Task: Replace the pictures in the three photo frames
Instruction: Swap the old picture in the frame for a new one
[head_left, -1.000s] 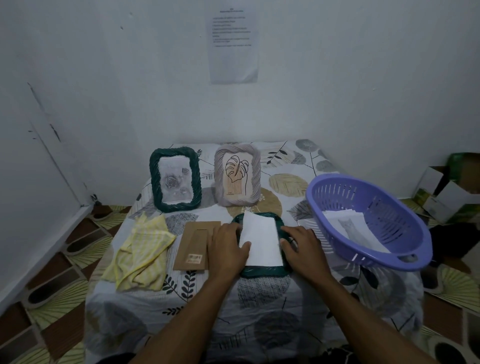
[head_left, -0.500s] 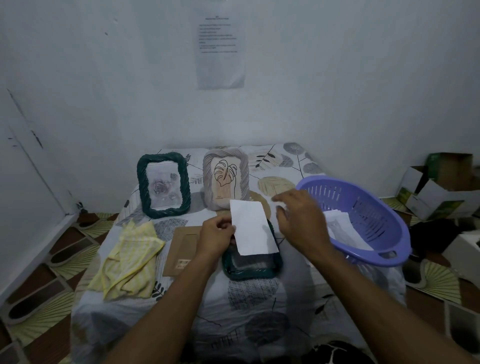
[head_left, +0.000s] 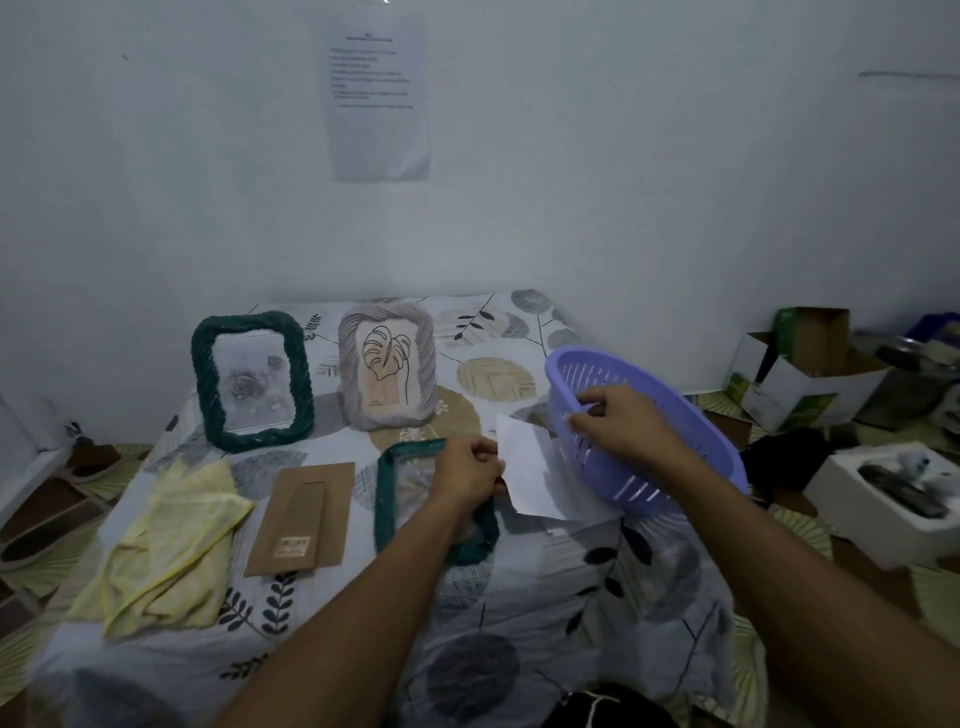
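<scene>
Both bare forearms rise from the bottom edge toward mid-frame. The left hand sits at centre, fingers curled in a pinch (knuckles up). The right hand reaches higher, right of centre, fingers bent and closed in a grasp.

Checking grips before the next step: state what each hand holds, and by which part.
Left hand pinches the white paper sheet by its left edge. Right hand grips the purple plastic basket by its near rim.
</scene>
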